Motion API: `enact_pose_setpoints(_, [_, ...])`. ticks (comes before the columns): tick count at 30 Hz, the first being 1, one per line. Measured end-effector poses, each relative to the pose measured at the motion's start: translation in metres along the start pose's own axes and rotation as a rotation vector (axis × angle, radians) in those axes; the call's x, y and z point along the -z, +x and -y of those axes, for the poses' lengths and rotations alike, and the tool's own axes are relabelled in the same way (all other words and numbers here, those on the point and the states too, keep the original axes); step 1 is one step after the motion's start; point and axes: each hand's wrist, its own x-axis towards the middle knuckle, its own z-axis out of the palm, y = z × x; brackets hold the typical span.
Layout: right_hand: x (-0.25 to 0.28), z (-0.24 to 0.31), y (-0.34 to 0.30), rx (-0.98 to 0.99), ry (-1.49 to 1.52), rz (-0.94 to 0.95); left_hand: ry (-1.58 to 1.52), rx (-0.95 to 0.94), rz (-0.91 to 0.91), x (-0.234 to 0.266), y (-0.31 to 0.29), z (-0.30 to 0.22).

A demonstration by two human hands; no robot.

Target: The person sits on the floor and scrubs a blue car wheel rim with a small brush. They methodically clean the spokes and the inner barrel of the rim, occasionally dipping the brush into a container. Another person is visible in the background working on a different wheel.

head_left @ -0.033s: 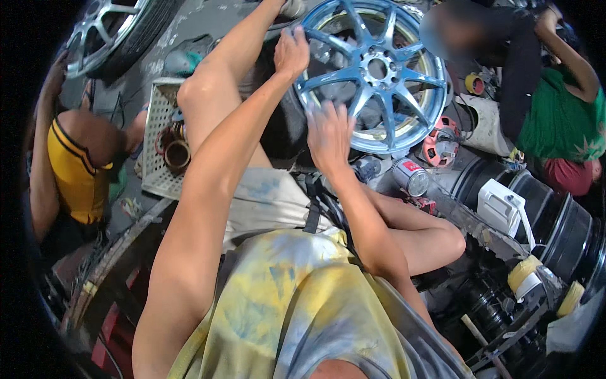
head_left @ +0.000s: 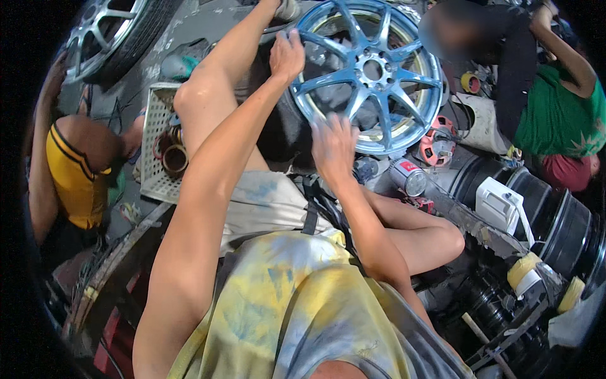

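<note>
A blue, many-spoked car wheel rim without a tyre lies tilted in front of me, its front face showing a bare metal hub and pale, scuffed patches. At its left edge my left hand is closed on the outer lip, fingertips over the edge. My right hand is at the rim's lower left edge, fingers pointing away from me and smeared by motion. Whether it holds anything between fingers and rim cannot be made out. Dark material shows beneath the rim, between my bare legs.
To the left stands a white perforated crate holding rolls of tape. A metal can and a red-and-grey tool lie right of the rim. Farther right are black wheels and a white container. People sit on both sides; a tyred wheel is far left.
The whole view has shifted very slightly. My right hand sits a little lower and to the right against the rim, still blurred; my left hand stays at the rim's edge.
</note>
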Motion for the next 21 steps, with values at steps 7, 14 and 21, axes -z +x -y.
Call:
enact_pose_setpoints(7, [0.133,-0.067,-0.025,-0.124,0.109,-0.010,0.267,-0.314,-0.155,0.022,-0.015,-0.006])
enact_pose_setpoints(14, [0.229,-0.098,-0.008,-0.258,-0.033,-0.393,0.131,-0.709,1.197,0.066,-0.243,-0.115])
enact_pose_setpoints(21, [0.300,-0.086,-0.020,-0.373,-0.173,-0.605,0.242,-1.168,1.443,0.089,-0.342,-0.105])
